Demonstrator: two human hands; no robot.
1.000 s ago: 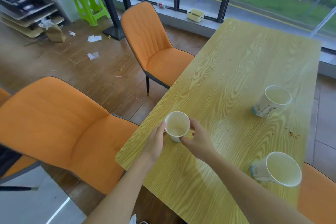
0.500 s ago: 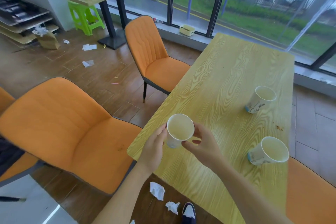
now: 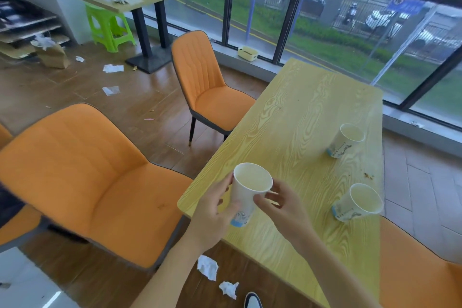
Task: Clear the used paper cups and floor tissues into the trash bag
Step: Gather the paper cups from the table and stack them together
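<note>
A white paper cup point(image 3: 246, 190) with a blue base is held upright above the near corner of the yellow wooden table point(image 3: 295, 132). My left hand point(image 3: 212, 212) wraps its left side and my right hand point(image 3: 280, 205) pinches its right rim and side. Two more paper cups stand on the table, one at the far right point(image 3: 346, 140) and one nearer, tilted point(image 3: 358, 204). Crumpled tissues lie on the floor under the table edge point(image 3: 208, 267) and beside my shoe point(image 3: 228, 289). No trash bag is in view.
Orange chairs stand left of the table, one near point(image 3: 87, 182) and one farther point(image 3: 207, 87); another chair back point(image 3: 420, 272) is at lower right. Paper scraps point(image 3: 113, 68) litter the floor near a second table point(image 3: 135, 0) and a green stool point(image 3: 107, 27). Crumbs point(image 3: 367, 175) dot the table.
Both hands have lifted the cup off the table and brought it closer. My view has risen and pulled back, revealing the tissues on the floor.
</note>
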